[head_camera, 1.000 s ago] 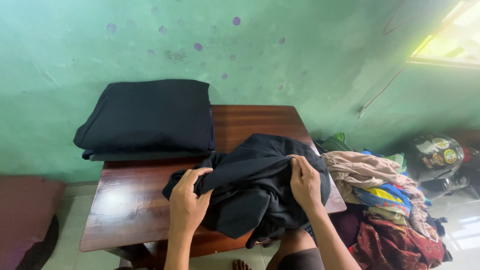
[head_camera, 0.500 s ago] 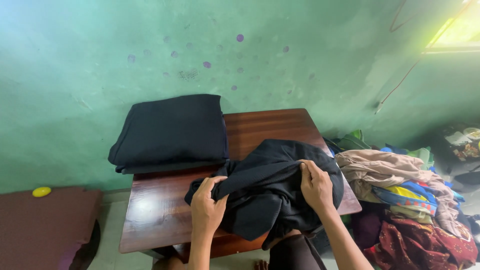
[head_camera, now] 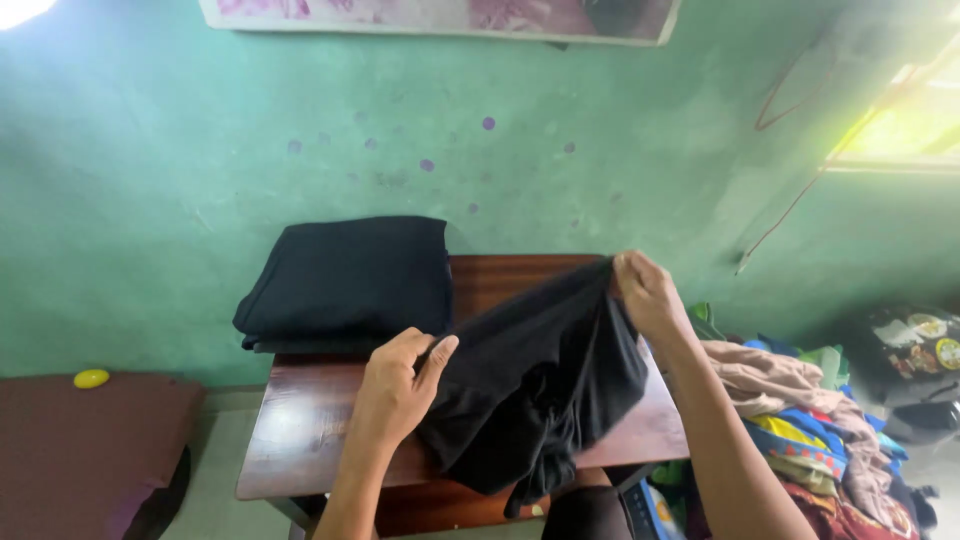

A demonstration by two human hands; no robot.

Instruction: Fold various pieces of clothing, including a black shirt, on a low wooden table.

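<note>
Both the left hand (head_camera: 398,385) and the right hand (head_camera: 648,293) pinch the top edge of a black garment (head_camera: 535,385), which looks soft, light and limp.

Daylight glares from the window (head_camera: 905,125) at upper right; edges look perhaps slightly soft and bent.

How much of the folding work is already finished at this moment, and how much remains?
Done: a stack of folded dark clothes lies on the wooden table. In hand: the left hand and right hand hold a black garment stretched by its edge, not yet folded. Left: a mixed pile of coloured clothes beside the table on the right.
</note>
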